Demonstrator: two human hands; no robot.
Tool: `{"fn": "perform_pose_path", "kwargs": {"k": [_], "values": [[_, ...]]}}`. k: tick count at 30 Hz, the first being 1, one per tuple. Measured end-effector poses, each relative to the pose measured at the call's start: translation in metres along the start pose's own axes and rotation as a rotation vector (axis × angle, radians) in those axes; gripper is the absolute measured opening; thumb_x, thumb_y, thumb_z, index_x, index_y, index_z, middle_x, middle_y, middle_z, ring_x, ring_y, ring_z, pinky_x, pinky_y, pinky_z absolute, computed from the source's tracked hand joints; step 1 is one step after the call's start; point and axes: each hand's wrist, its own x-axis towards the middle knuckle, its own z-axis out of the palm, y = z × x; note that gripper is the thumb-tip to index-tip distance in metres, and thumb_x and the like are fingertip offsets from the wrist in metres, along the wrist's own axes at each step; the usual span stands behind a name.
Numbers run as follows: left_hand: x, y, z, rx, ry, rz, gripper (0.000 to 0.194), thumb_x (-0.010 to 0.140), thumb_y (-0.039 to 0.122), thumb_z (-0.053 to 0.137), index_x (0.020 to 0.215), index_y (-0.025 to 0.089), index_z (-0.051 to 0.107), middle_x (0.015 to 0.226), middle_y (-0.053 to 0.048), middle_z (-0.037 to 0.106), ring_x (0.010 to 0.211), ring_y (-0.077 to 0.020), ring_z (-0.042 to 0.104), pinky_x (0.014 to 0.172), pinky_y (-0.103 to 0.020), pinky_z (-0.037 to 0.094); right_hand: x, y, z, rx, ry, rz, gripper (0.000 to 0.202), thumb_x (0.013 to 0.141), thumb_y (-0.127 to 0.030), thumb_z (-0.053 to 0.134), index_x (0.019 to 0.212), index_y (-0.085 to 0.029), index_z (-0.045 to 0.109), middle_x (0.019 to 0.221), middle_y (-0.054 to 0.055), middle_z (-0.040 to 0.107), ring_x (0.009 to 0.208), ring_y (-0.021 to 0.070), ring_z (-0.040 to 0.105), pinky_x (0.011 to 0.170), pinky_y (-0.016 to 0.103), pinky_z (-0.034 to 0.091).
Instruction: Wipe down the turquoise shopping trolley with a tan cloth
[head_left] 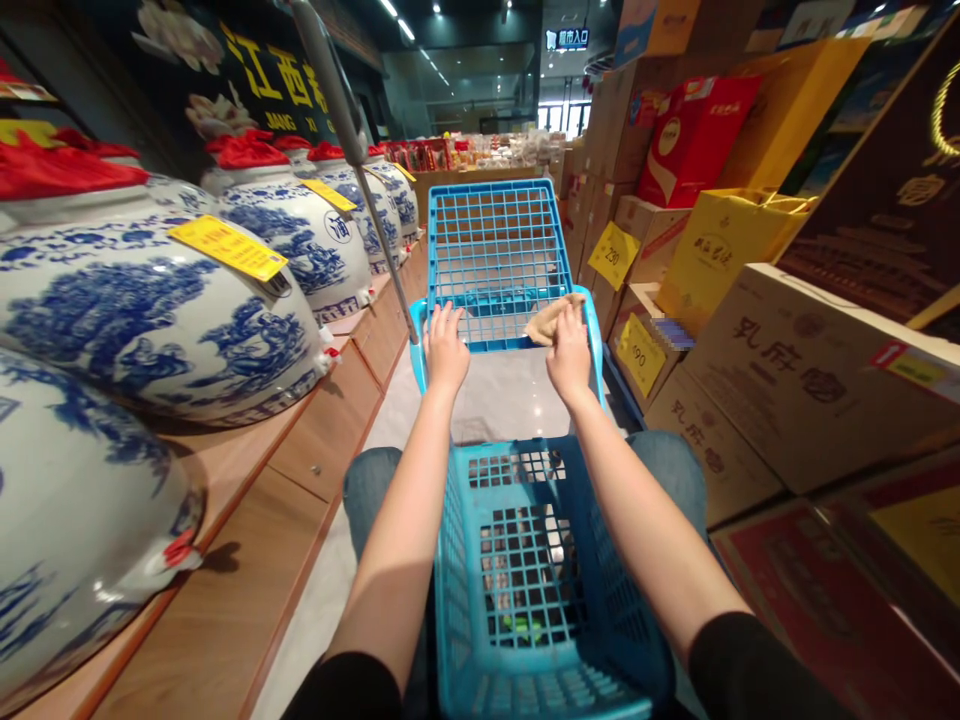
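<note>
One tan cloth (546, 324) is in the right hand (570, 350), at the near right corner of the upper blue basket (491, 186). The grip of this hand is closed on the cloth, which spreads out to the left of the fingers. The left hand (446, 350) rests on the near left corner, its grip open, with fingers extended. For good control, I think the cloth should be kept flat under the fingers, with even pressure, while the left hand steadies the plastic. A loose fold could catch in the mesh.

Nearer, between the two knees, is the lower blue basket (459, 560); something green (523, 627) shows through its mesh, but I cannot tell what it is. Just beside the left hand, a metal pole (386, 228) slants upward and limits that side. Further left, large blue-and-white jars (251, 325) stand on a wooden counter (326, 425). On the right, stacked cartons (832, 370) and a yellow bag (712, 265) leave only narrow room for the elbow
</note>
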Motion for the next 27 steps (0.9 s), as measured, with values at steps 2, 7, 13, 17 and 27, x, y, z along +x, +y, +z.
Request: {"fn": "perform_pose_path", "kwargs": {"k": [2, 7, 13, 17, 27], "values": [[0.000, -0.001, 0.004, -0.036, 0.030, 0.002, 0.073, 0.085, -0.001, 0.044, 0.149, 0.025, 0.064, 0.170, -0.005, 0.051, 0.165, -0.0243, 0.035, 0.136, -0.056, 0.030, -0.001, 0.002, 0.001, 0.035, 0.022, 0.019, 0.091, 0.075, 0.005, 0.043, 0.165, -0.004, 0.042, 0.176, 0.020, 0.037, 0.170, 0.0303, 0.023, 0.139, 0.062, 0.020], [-0.001, -0.001, 0.011, -0.078, 0.105, 0.100, 0.059, 0.091, 0.010, 0.051, 0.146, 0.023, 0.066, 0.165, -0.010, 0.056, 0.162, -0.0294, 0.040, 0.138, -0.062, 0.020, -0.021, -0.031, 0.033, 0.243, -0.199, -0.252, 0.086, 0.073, 0.006, 0.046, 0.156, -0.014, 0.059, 0.168, 0.012, 0.053, 0.166, 0.0249, 0.036, 0.141, 0.053, 0.022], [-0.011, 0.015, 0.024, -0.288, -0.078, 0.462, 0.049, 0.107, 0.038, 0.050, 0.151, 0.019, 0.060, 0.161, -0.015, 0.059, 0.158, -0.0300, 0.047, 0.133, -0.053, 0.036, -0.009, -0.037, 0.027, 0.869, -0.043, 0.081, 0.061, 0.077, -0.009, 0.059, 0.135, -0.018, 0.075, 0.153, 0.010, 0.068, 0.148, 0.0267, 0.060, 0.134, 0.050, 0.039], [-0.022, 0.032, 0.040, -0.362, -0.258, 0.603, 0.071, 0.098, 0.050, 0.070, 0.160, 0.022, 0.050, 0.169, -0.018, 0.047, 0.158, -0.0345, 0.046, 0.131, -0.054, 0.041, 0.003, -0.030, 0.007, 1.278, 0.030, 0.348, 0.047, 0.075, -0.021, 0.068, 0.121, -0.024, 0.076, 0.142, 0.005, 0.076, 0.138, 0.0260, 0.067, 0.128, 0.050, 0.046], [-0.019, 0.027, 0.002, -0.084, 0.107, 0.273, 0.050, 0.089, -0.002, 0.051, 0.125, 0.025, 0.075, 0.136, -0.010, 0.065, 0.136, -0.0274, 0.061, 0.117, -0.042, 0.052, 0.001, -0.035, 0.001, 1.328, -0.031, 0.402, 0.046, 0.094, -0.047, 0.055, 0.135, -0.027, 0.066, 0.144, 0.007, 0.073, 0.138, 0.0234, 0.066, 0.117, 0.047, 0.053]]}}
